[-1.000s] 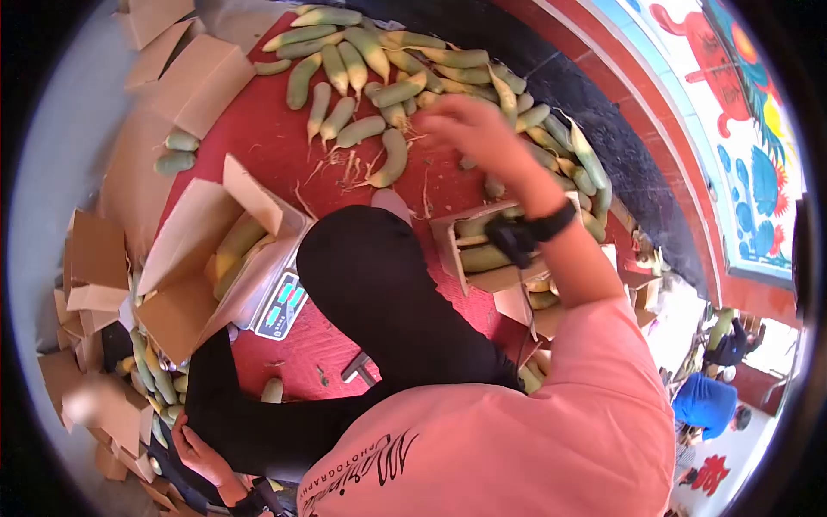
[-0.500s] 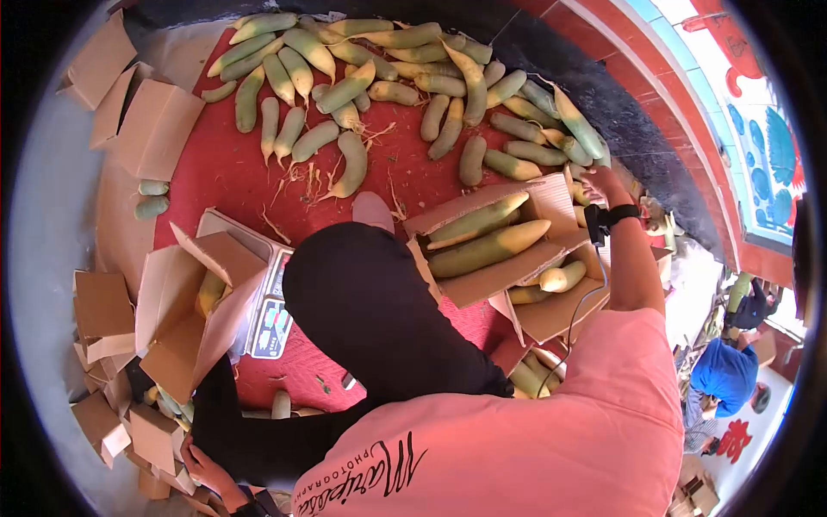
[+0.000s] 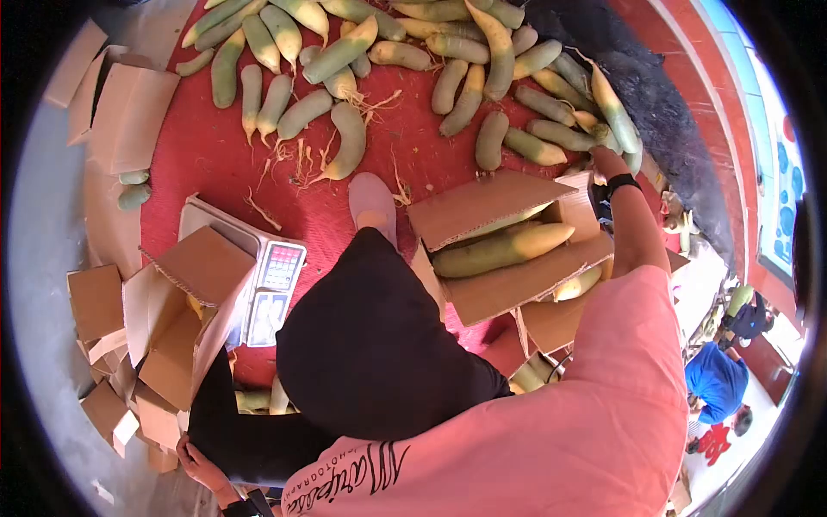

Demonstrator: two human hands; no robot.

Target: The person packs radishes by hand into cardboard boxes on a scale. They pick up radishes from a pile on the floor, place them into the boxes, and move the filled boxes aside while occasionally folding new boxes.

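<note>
Since a moment ago my right hand [image 3: 605,160] has slid out to the long green-and-yellow vegetables [image 3: 534,148] on the red mat [image 3: 202,159], beside the brown cardboard box [image 3: 482,207]. I cannot tell if it grips one. Leaning more, my arm may tip that box.

head cam | fisheye, steeply down over own knee [image 3: 370,345] | near | red mat [image 3: 194,168] ahead, right hand [image 3: 601,160] upper right
</note>
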